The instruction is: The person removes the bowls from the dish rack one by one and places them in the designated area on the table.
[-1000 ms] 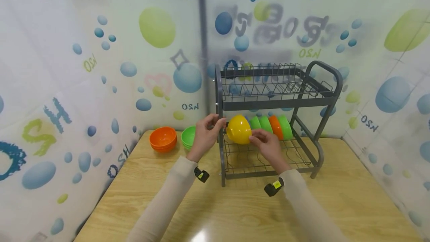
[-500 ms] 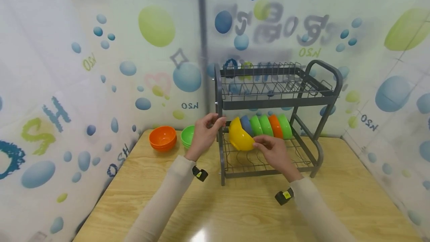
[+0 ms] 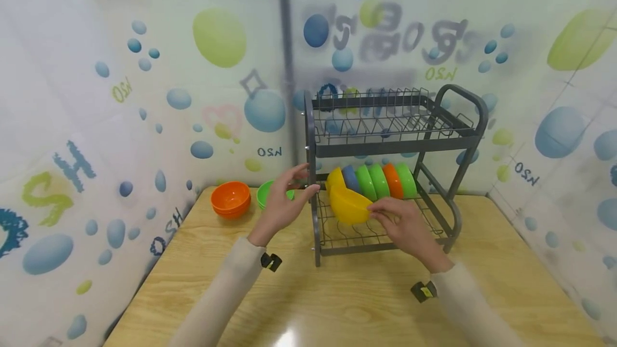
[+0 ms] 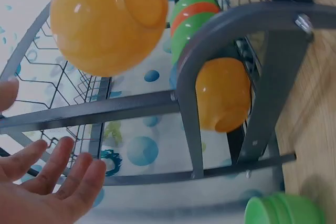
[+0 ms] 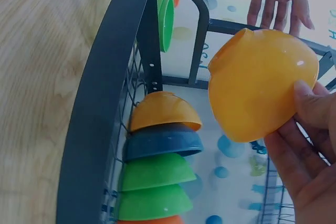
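My right hand (image 3: 409, 229) pinches the rim of a glossy yellow bowl (image 3: 349, 206), which is tilted in front of the rack's lower shelf. In the right wrist view my thumb lies on the outside of this bowl (image 5: 262, 85). Behind it, a second yellow bowl (image 3: 334, 177) stands on edge at the left end of a row. A blue bowl (image 3: 351, 178), two green bowls (image 3: 372, 182), an orange bowl (image 3: 392, 181) and another green bowl (image 3: 407, 181) follow to the right. Beside the rack's left post, my left hand (image 3: 281, 205) holds nothing, its fingers spread.
The dark two-tier dish rack (image 3: 395, 147) stands on the wooden table (image 3: 337, 299), with its upper wire shelf bare. To its left are stacked orange bowls (image 3: 230, 200) and stacked green bowls (image 3: 264, 193), the latter partly behind my left hand. Patterned sheeting (image 3: 219, 36) hangs behind.
My right hand has drawn the yellow bowl down and slightly right, tipping it and uncovering the second yellow bowl. My left hand has spread its fingers and shifted left.
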Tool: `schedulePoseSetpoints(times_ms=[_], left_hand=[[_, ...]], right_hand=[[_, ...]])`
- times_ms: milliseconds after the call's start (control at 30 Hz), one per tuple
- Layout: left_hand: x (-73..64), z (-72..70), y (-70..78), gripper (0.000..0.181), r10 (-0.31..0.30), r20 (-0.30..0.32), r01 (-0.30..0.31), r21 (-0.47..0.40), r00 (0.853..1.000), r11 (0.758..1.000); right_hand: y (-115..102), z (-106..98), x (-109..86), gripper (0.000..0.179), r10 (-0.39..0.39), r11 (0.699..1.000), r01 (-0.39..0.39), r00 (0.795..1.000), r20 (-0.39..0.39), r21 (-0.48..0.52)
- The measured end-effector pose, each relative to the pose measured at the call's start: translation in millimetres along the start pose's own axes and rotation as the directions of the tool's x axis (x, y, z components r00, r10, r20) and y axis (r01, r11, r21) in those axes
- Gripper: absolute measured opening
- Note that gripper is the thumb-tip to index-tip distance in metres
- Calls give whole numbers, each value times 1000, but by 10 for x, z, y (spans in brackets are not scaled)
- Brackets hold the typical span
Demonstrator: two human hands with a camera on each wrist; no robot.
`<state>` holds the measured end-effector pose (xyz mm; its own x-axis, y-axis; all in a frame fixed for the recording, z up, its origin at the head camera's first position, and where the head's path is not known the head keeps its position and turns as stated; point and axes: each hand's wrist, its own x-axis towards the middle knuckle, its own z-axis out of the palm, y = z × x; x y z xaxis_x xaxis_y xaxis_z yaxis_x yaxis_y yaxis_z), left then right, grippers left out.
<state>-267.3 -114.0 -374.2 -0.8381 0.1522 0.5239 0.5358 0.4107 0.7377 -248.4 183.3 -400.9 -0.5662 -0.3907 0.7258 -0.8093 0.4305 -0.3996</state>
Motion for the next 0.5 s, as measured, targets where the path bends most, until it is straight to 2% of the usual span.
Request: schedulePoseSetpoints(times_ms=[100, 267, 400, 500], left_hand=[[-96, -44, 26, 65, 80, 11, -80, 76, 997, 994], [-257, -63, 97, 70, 216, 50, -221, 188, 975, 957], [-362, -48, 168, 67, 294, 90, -306, 190, 952, 933], [-433, -37, 227, 61, 351, 154, -375, 178, 924, 910]], right_hand=[[-56, -37, -1, 29, -59, 998, 59, 998, 9, -35], [-179, -84, -14, 32, -109, 991, 112, 993, 41, -72], [-275, -100, -12, 33, -164, 981, 170, 984, 66, -97], [-336, -109, -6, 33, -203, 970, 213, 975, 95, -115]])
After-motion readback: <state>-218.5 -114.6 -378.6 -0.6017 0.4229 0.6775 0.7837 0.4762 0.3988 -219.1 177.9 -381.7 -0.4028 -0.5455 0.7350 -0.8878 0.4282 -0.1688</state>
